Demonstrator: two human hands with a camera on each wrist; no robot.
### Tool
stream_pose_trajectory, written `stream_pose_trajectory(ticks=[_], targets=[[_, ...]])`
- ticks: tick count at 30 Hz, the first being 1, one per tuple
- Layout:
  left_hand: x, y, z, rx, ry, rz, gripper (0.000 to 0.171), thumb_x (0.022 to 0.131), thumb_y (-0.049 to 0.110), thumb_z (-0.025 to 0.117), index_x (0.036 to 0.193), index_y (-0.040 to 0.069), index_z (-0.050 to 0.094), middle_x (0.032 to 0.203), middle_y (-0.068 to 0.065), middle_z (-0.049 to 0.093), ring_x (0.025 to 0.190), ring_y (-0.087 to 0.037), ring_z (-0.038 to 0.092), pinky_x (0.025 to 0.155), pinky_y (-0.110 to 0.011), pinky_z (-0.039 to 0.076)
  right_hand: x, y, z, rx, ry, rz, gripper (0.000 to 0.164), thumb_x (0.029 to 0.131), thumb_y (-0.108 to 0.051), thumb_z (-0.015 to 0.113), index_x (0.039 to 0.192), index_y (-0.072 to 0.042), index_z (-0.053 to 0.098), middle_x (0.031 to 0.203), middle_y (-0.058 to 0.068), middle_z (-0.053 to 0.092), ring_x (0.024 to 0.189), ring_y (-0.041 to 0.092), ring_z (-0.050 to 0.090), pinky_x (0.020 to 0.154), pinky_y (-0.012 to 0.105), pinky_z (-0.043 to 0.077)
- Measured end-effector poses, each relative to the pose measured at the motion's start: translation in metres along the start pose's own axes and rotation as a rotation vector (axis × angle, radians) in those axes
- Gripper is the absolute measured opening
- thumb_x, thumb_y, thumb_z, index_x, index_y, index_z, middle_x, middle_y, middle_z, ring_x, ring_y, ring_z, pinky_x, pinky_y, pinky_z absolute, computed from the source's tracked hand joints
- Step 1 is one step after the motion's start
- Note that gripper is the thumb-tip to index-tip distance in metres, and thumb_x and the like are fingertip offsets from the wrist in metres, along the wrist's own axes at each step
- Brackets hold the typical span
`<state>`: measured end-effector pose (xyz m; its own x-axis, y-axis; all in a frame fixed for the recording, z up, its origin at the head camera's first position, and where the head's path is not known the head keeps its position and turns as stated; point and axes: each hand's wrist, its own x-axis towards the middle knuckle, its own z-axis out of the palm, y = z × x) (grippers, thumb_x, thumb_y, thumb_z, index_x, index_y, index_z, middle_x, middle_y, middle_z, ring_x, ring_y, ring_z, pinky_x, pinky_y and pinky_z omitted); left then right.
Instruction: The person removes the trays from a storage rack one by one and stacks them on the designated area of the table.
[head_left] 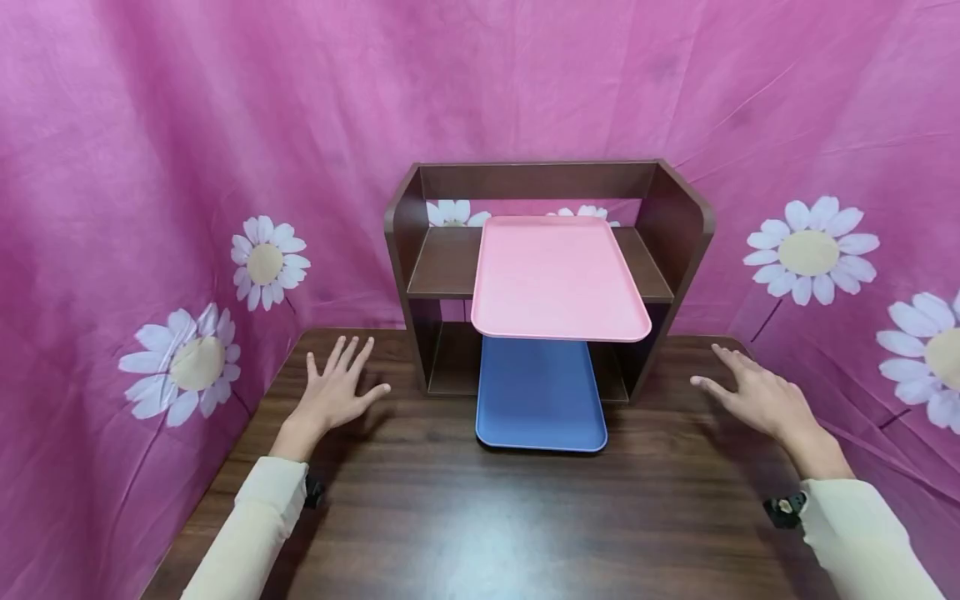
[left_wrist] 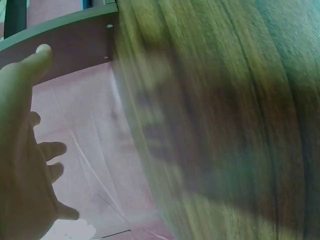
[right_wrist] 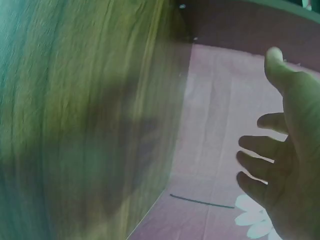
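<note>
My left hand [head_left: 335, 394] is spread over the left side of the table, fingers straight and holding nothing. On the far right, my right hand [head_left: 765, 400] reaches out flat with its thumb apart, also holding nothing. Between them stands a dark brown two-level shelf [head_left: 686, 225]. A pink tray [head_left: 555, 279] lies on its upper level and juts out past the front. Below it a blue tray [head_left: 540, 400] sits in the lower level, its front part sticking out over the tabletop. The pink tray hides the blue tray's rear. Each wrist view shows its hand above the table with fingers extended.
The wooden table [head_left: 420, 500] has a dark brown grain and a bright glare near its front. Pink cloth [head_left: 525, 83] printed with white daisies hangs behind and along both sides. The shelf's side panels rise above its upper level, and its back is partly open.
</note>
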<state>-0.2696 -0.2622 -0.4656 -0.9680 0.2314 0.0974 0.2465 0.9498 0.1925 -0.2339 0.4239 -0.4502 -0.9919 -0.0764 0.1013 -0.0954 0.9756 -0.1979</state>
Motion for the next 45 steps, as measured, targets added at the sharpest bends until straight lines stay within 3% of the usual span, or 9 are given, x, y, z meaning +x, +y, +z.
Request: stream_pose_trajectory(ticks=[5,8,11,15,17,20,26,34,45], targets=[[0.002,0.004,-0.003,-0.011,0.124,0.079,0.075,0.106,0.044,0.064,0.165,0.006,0.037,0.162,-0.026,0.047,0.151,-0.046,0.044,0.118,-0.079,0.035,-0.002,-0.011,-0.006,-0.022,0.105,-0.001,0.062,0.106,-0.057,0.058,0.145,-0.009,0.062,0.120,0.042,0.066,0.097,0.067,0.064,0.060,0.072,0.051],[0.002,0.006,-0.003,-0.006,0.239,0.143,0.060,0.106,0.035,0.066,0.153,0.000,0.054,0.146,-0.028,0.063,0.131,-0.048,0.063,0.104,-0.069,0.054,-0.004,-0.020,-0.007,0.029,0.161,0.014,0.049,0.106,-0.049,0.062,0.134,-0.009,0.071,0.108,0.035,0.073,0.093,0.063,0.067,0.059,0.071,0.050],[0.001,0.008,-0.003,-0.036,0.316,0.164,0.047,0.105,0.029,0.068,0.141,-0.001,0.064,0.132,-0.025,0.072,0.114,-0.046,0.071,0.091,-0.063,0.061,-0.009,-0.032,-0.007,0.134,0.171,0.045,0.042,0.107,-0.043,0.063,0.125,-0.008,0.076,0.089,0.019,0.080,0.086,0.049,0.074,0.064,0.068,0.051],[0.001,0.017,-0.006,-0.125,0.406,0.144,0.032,0.103,0.022,0.071,0.126,0.001,0.073,0.118,-0.019,0.077,0.097,-0.039,0.075,0.078,-0.059,0.063,-0.016,-0.050,-0.007,0.270,0.175,0.061,0.033,0.108,-0.036,0.063,0.108,-0.007,0.079,0.068,-0.001,0.078,0.066,0.019,0.076,0.068,0.049,0.055],[0.002,0.023,-0.008,-0.166,0.452,0.128,0.025,0.102,0.020,0.072,0.119,0.002,0.075,0.112,-0.016,0.078,0.090,-0.037,0.076,0.074,-0.058,0.062,-0.018,-0.058,-0.007,0.322,0.187,0.064,0.032,0.108,-0.033,0.063,0.099,-0.007,0.079,0.067,-0.002,0.078,0.060,0.010,0.072,0.064,0.036,0.054],[0.002,0.033,-0.012,-0.219,0.508,0.101,0.017,0.101,0.016,0.071,0.111,0.004,0.076,0.101,-0.014,0.080,0.082,-0.032,0.077,0.070,-0.056,0.062,-0.022,-0.071,-0.008,0.413,0.180,0.070,0.034,0.109,-0.031,0.062,0.093,-0.005,0.077,0.070,0.003,0.079,0.057,0.009,0.071,0.053,0.026,0.053],[0.002,0.050,-0.021,-0.292,0.581,0.087,0.007,0.098,0.010,0.071,0.099,0.005,0.076,0.086,-0.011,0.078,0.070,-0.026,0.074,0.064,-0.050,0.062,-0.028,-0.092,-0.008,0.541,0.123,0.115,0.044,0.110,-0.038,0.060,0.093,0.000,0.074,0.071,0.008,0.078,0.054,0.015,0.071,0.047,0.030,0.057],[0.006,0.064,-0.033,-0.339,0.624,0.099,0.005,0.096,0.008,0.072,0.095,0.006,0.076,0.079,-0.007,0.075,0.067,-0.022,0.068,0.062,-0.042,0.055,-0.032,-0.115,-0.002,0.634,0.060,0.153,0.045,0.110,-0.039,0.060,0.093,0.001,0.073,0.070,0.006,0.077,0.052,0.015,0.069,0.046,0.030,0.054],[0.008,0.079,-0.047,-0.456,0.638,0.074,0.005,0.095,0.006,0.073,0.094,0.006,0.077,0.077,-0.007,0.075,0.070,-0.022,0.069,0.063,-0.029,0.050,-0.042,-0.141,0.017,0.777,-0.034,0.184,0.039,0.110,-0.031,0.061,0.098,0.004,0.072,0.071,0.006,0.076,0.053,0.017,0.069,0.045,0.030,0.053]])
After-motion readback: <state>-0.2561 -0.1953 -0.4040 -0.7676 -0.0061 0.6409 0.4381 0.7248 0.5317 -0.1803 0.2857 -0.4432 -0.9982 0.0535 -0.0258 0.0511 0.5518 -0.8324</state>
